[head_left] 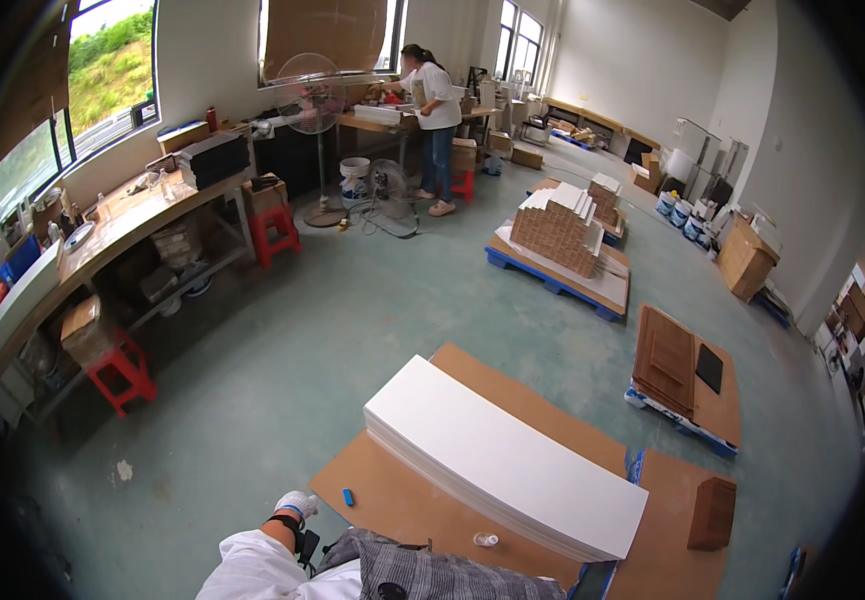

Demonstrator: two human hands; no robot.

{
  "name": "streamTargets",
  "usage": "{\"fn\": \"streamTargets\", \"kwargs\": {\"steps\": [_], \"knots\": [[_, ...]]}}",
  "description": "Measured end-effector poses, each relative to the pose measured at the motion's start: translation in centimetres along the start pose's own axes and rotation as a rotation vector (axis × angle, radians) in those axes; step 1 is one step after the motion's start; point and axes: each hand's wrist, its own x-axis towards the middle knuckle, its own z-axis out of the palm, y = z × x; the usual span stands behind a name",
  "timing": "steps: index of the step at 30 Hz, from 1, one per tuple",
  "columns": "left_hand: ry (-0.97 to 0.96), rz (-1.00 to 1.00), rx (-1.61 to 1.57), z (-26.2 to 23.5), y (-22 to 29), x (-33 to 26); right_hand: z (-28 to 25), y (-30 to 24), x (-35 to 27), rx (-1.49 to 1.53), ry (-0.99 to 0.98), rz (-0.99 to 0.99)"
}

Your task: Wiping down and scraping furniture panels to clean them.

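Observation:
My left hand (pixel 297 504), in a white knit glove, hangs beside the near left corner of a brown cardboard sheet (pixel 352 475). Its fingers are too small and turned away to read, and I see nothing held in it. Closest to it on the cardboard lies a small blue object (pixel 348 497). A long stack of white boards (pixel 502 445) rests on the sheet in front of me. Near its front edge is a small clear, round item (pixel 486 540). My right hand is out of view; a grey plaid garment (pixel 432 572) fills the lower edge.
A workbench (pixel 122 235) runs along the left wall, with red stools (pixel 122 372) at it. A co-worker (pixel 435 115) stands at a far table near fans (pixel 310 100). Pallets with brown-sided stacks (pixel 557 235) and brown panels (pixel 664 360) stand right. A brown block (pixel 712 513) lies near right.

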Motion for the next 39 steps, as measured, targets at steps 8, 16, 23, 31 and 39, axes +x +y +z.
{"fn": "streamTargets", "kwargs": {"steps": [8,16,23,31,39], "knots": [[0.024,0.021,-0.01,-0.4,0.3,-0.7,-0.2,-0.3,0.2,-0.006,-0.011,0.006],[0.013,0.083,0.062,1.3,-1.2,2.0,-0.6,-0.6,0.5,-0.015,-0.021,0.008],[0.007,0.066,0.051,0.6,-0.5,1.1,-0.7,-0.7,0.6,-0.018,-0.027,0.014],[-0.008,0.011,-0.003,-0.4,0.6,-0.3,-1.1,-0.9,0.8,-0.017,-0.031,0.017],[-0.005,0.041,0.048,0.2,0.3,0.6,-1.3,-1.0,0.9,-0.014,-0.033,0.015]]}}
